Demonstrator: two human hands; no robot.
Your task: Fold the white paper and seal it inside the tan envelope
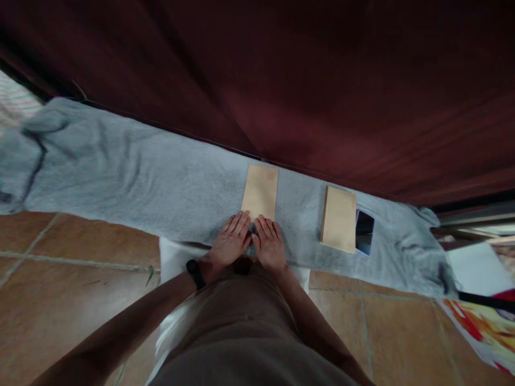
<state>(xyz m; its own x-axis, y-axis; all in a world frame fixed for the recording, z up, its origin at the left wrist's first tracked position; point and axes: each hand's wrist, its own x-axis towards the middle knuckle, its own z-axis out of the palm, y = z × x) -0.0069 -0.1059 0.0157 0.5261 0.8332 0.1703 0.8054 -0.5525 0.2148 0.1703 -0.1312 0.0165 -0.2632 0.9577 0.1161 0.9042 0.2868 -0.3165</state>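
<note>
A tan envelope (pixel 260 192) lies lengthwise on a grey blanket (pixel 132 177) spread over the tiled floor. My left hand (pixel 230 240) and my right hand (pixel 269 242) rest side by side at the envelope's near end, fingers stretched flat, fingertips touching its edge. A black band sits on my left wrist. Neither hand holds anything.
A stack of tan envelopes (pixel 338 219) lies to the right on the blanket, with a dark phone (pixel 364 231) beside it. A dark red curtain (pixel 322 86) hangs behind. White paper (pixel 477 271) and a colourful printed sheet (pixel 485 327) lie at the right. Brown tiles (pixel 60 279) surround my legs.
</note>
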